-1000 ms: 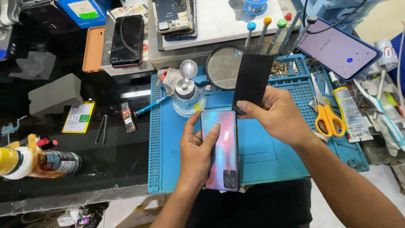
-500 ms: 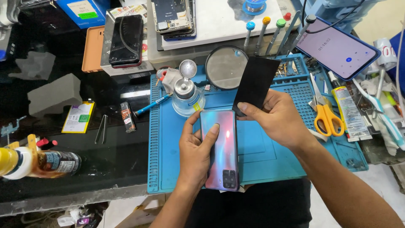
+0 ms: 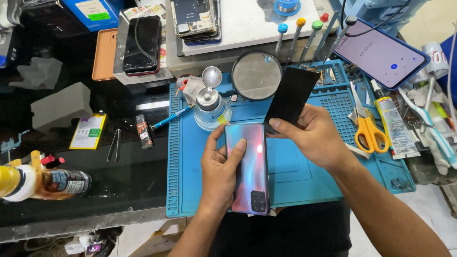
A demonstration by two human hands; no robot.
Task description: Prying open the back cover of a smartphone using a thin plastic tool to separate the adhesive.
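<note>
Left hand [image 3: 220,175] grips iridescent phone [image 3: 247,166], back face up, camera end near, over near-centre of blue work mat [image 3: 295,171]. Right hand [image 3: 314,138] pinches black flat panel [image 3: 290,97], tilted up toward far side; probably a screen, surface too dark to confirm. Dispenser bottle [image 3: 210,105] just far-left of phone. Scissors [image 3: 367,131] right.

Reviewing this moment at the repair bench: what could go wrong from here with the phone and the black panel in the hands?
1. The left hand holds the iridescent phone with its lower end past the blue mat's near edge; a slip could send it off the bench.
2. The right hand pinches the thin black panel by one end only, so it could flex or fall.
3. The liquid dispenser bottle and round magnifier stand close behind; a swing of the panel might knock them.
</note>
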